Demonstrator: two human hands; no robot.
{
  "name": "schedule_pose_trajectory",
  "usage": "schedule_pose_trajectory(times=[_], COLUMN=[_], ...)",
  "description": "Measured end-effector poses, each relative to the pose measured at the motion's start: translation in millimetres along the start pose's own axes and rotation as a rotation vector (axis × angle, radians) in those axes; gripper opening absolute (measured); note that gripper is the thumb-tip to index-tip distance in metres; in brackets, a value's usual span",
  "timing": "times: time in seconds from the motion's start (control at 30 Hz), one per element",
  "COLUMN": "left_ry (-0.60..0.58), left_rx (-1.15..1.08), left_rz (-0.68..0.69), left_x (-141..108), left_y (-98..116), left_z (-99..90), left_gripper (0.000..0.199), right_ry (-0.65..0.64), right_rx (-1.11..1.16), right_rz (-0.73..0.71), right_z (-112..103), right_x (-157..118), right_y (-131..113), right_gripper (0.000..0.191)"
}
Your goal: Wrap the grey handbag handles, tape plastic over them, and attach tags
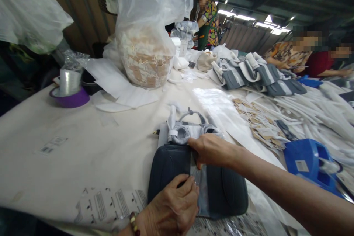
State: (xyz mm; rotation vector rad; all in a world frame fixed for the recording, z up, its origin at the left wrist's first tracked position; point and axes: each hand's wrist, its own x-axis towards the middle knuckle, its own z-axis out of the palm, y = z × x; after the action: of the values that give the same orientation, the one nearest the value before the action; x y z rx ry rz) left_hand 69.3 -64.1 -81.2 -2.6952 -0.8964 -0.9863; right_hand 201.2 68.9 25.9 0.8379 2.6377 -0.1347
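Note:
A dark blue-green handbag lies flat on the table in front of me. Its handle and bundled straps are wrapped in pale material at the top. Down the bag's middle runs a translucent wrapping band. My left hand is closed at the band's left edge, thumb and fingers pinching a thin clear part of it. Higher up, at the bag's top edge, my right hand is closed over the band. Its fingertips are partly hidden. A beaded bracelet circles my left wrist.
A purple tape roll and a large plastic-covered bundle stand at the back left. Several wrapped bags lie piled at the back right. A blue tape dispenser sits right. Co-workers are beyond the table.

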Motion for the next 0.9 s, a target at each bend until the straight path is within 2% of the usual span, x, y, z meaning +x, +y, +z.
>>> schedule_pose_trajectory(times=[0.03,0.1,0.17,0.23,0.27,0.33,0.43,0.5,0.57,0.6,0.67,0.7,0.77,0.83,0.9], left_ry=[-0.018,-0.036,-0.04,-0.045,-0.05,-0.045,0.005,0.07,0.196,0.269,0.331,0.314,0.244,0.209,0.23], left_rx=[-0.009,-0.028,-0.054,-0.088,-0.107,-0.149,-0.268,-0.31,-0.22,-0.156,-0.166,-0.26,-0.498,-0.657,-0.752], left_rz=[0.001,0.006,0.006,-0.003,-0.012,-0.039,-0.098,-0.178,-0.383,-0.543,-0.925,-1.097,-1.332,-1.436,-1.483], left_x=[-1,-3,-5,-5,-5,-2,3,2,-5,-11,-26,-32,-41,-41,-35], left_y=[0,1,1,1,1,-1,-5,-8,-9,-9,-7,-5,-1,2,5], left_z=[-0.8,-1.8,-1.9,-2.2,-2.7,-5.7,-16.3,-27.0,-37.4,-41.3,-44.8,-44.8,-43.4,-43.7,-46.9], left_gripper=[0.011,0.009,0.007,0.006,0.008,0.011,0.014,0.014,0.014,0.018,0.032,0.041,0.055,0.061,0.063], right_ry=[0.046,0.241,0.49,0.649,0.678,0.646,0.567,0.714,0.939,0.99,0.917,0.84,0.734,0.714,0.713], right_rx=[0.009,0.005,0.019,0.058,0.07,0.069,0.158,0.267,0.436,0.561,0.861,1.003,1.261,1.496,1.688], right_rz=[-0.007,-0.001,-0.007,-0.087,-0.138,-0.184,-0.239,-0.155,0.18,0.386,0.698,0.771,0.793,0.733,0.638], right_z=[1,11,32,60,75,100,118,123,127,130,135,137,137,131,124], right_x=[-4,-17,-33,-50,-58,-74,-98,-115,-130,-135,-139,-138,-134,-130,-129], right_y=[2,2,-9,-28,-39,-57,-65,-56,-44,-39,-34,-34,-35,-37,-37], right_gripper=[0.037,0.01,0.02,0.029,0.033,0.044,0.048,0.04,0.029,0.028,0.041,0.049,0.055,0.051,0.048])
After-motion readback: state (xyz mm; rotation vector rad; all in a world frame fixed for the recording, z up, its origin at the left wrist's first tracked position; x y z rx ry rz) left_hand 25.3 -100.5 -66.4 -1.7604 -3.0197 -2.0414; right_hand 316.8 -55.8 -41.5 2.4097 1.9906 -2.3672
